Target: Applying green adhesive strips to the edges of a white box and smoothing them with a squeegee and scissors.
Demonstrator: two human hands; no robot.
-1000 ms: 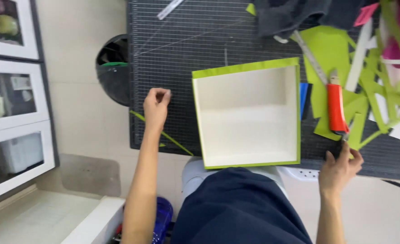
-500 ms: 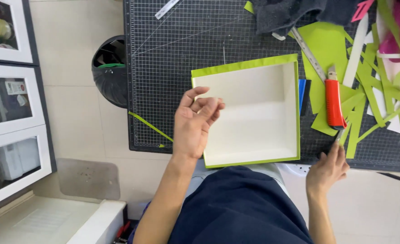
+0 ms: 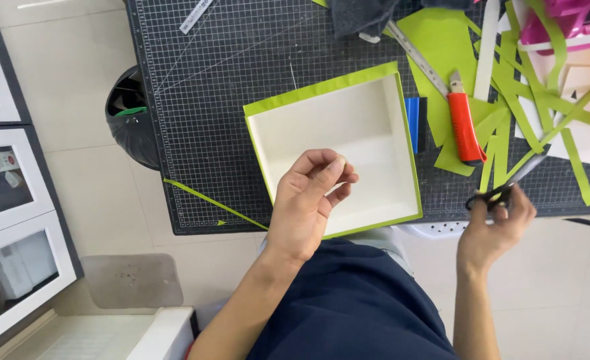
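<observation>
Pale floor tiles are showing below a dark gridded cutting mat [image 3: 228, 100], where the left hand [image 3: 308, 200] is hovering, fingers loosely curled and holding nothing, over the green-edged white box [image 3: 348, 127], while the right hand [image 3: 498, 227] is gripping black-handled scissors [image 3: 502, 190] near the red utility knife [image 3: 464, 127].

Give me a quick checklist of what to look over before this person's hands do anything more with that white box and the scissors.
1. Box flat on the cutting mat, open side up: ok.
2. Left hand free of tools, curled above the box: ok.
3. Right hand has a grip on the scissors: ok.
4. Scissor blades closed: cannot tell, partly hidden.
5. Red utility knife blade retracted: cannot tell.
6. Work area free of clutter: not ok, green paper strips lie scattered right of the box.
</observation>
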